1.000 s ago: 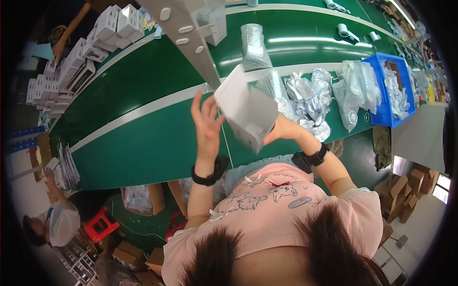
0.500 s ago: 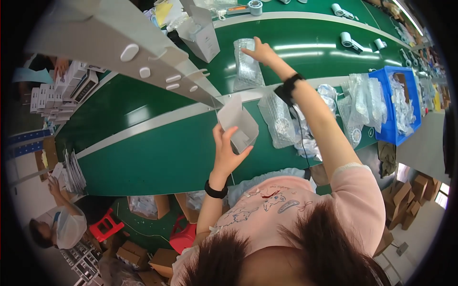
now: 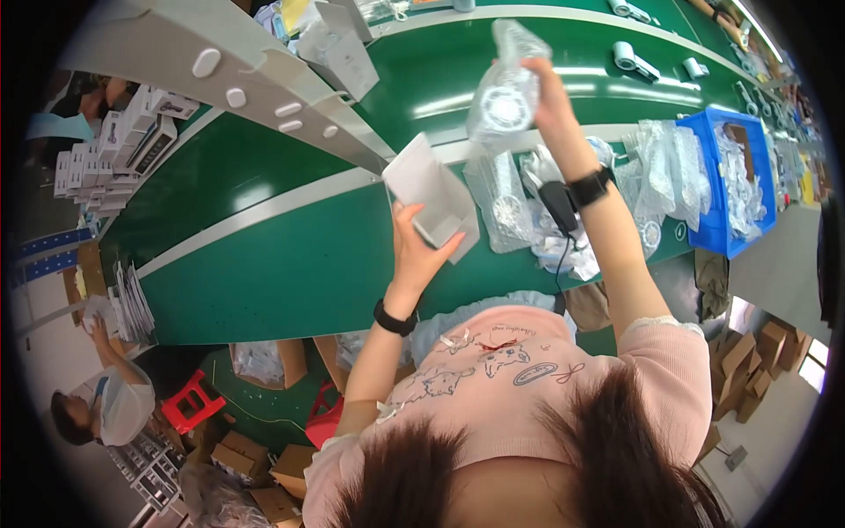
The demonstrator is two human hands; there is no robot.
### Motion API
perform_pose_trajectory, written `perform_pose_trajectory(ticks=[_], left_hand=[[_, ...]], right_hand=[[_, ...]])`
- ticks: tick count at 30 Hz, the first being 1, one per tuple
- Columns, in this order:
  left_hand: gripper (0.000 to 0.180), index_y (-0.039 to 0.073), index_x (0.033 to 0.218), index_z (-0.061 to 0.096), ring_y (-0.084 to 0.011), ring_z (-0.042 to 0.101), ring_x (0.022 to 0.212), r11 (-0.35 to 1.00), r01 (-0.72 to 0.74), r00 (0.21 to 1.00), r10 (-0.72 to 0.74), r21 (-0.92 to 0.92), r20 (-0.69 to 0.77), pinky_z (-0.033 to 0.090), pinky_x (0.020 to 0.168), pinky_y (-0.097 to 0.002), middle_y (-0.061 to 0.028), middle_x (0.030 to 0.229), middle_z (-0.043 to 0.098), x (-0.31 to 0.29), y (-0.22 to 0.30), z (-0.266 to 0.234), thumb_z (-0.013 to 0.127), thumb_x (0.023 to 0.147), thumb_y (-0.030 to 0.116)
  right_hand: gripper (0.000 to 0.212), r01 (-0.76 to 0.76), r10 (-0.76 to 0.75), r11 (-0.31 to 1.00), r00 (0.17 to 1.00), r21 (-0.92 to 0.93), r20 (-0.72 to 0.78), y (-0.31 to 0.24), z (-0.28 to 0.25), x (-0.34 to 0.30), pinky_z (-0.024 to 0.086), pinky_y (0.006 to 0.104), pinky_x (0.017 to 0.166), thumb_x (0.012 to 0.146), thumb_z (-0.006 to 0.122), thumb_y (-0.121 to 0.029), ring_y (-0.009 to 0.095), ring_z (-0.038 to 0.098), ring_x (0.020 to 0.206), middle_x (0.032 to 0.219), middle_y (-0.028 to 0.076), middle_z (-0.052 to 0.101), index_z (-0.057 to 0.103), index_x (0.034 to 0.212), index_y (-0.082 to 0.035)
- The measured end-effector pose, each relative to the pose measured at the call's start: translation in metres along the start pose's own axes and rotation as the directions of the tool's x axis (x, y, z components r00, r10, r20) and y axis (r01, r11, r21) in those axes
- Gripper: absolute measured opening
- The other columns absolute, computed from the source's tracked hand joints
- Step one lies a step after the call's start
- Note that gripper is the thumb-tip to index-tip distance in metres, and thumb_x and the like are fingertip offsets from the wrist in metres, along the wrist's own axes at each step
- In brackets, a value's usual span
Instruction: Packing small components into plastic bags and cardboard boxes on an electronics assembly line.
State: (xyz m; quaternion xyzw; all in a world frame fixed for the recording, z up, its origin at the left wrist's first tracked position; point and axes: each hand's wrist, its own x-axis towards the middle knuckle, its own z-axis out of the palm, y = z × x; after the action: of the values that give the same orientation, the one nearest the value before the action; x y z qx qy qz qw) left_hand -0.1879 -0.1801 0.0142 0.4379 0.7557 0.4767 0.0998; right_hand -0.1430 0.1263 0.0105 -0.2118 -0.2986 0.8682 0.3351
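Note:
My left hand (image 3: 416, 251) is closed round an open white carton (image 3: 435, 192) with its flap raised, held tilted over the near green bench. Above the far green belt, my right hand (image 3: 552, 95) grips a bubble-wrapped device (image 3: 508, 99), whose round white grille shows at its lower end; its exact kind is unclear through the wrap. Just right of the carton, another bubble-wrapped device (image 3: 503, 204) lies on the bench. A black adapter (image 3: 557, 205) with a cord hangs or rests beside my right wrist; I cannot tell which.
A blue crate (image 3: 704, 180) of small white bags stands at the right, beside several bubble-wrapped pieces (image 3: 666, 167). A grey metal post (image 3: 264, 97) slants in from the upper left. Beyond it stands another open white box (image 3: 343, 57). Grey devices (image 3: 635, 62) lie on the far belt.
My right hand has lifted the bubble-wrapped device off the far belt and brought it slightly nearer and right. The carton in my left hand has shifted a little and turned.

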Motion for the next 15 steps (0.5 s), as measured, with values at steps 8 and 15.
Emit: perform_pose_trajectory(ticks=[8, 15], left_hand=[[0.072, 0.005, 0.108, 0.028, -0.0351, 0.044, 0.102, 0.996, -0.082, 0.997, 0.082, -0.023, -0.005, 0.039, 0.084, -0.0411, -0.0228, 0.114, 0.037, 0.005, 0.019, 0.053, 0.079, 0.058, 0.017], [0.077, 0.003, 0.107, 0.022, -0.0325, 0.047, 0.099, 0.965, 0.175, 0.982, -0.187, -0.197, -0.041, 0.041, 0.081, -0.0388, -0.0223, 0.110, 0.039, -0.017, 0.016, 0.067, 0.079, 0.058, 0.017]], right_hand=[[0.041, 0.157, -0.089, 0.958, 0.958, 0.241, -0.271, -0.020, 0.035, -0.127, 0.046, 0.0338, 0.078, 0.076, 0.052, -0.015, 0.025, 0.055, 0.092, 0.106, 0.012, 0.053, 0.042, 0.112, 0.000], [0.050, 0.605, -0.800, 0.301, 0.581, -0.737, 0.151, 0.043, 0.050, -0.142, 0.036, 0.0370, 0.089, 0.066, 0.062, -0.012, 0.028, 0.042, 0.110, 0.120, 0.012, 0.040, 0.038, 0.109, -0.010]])
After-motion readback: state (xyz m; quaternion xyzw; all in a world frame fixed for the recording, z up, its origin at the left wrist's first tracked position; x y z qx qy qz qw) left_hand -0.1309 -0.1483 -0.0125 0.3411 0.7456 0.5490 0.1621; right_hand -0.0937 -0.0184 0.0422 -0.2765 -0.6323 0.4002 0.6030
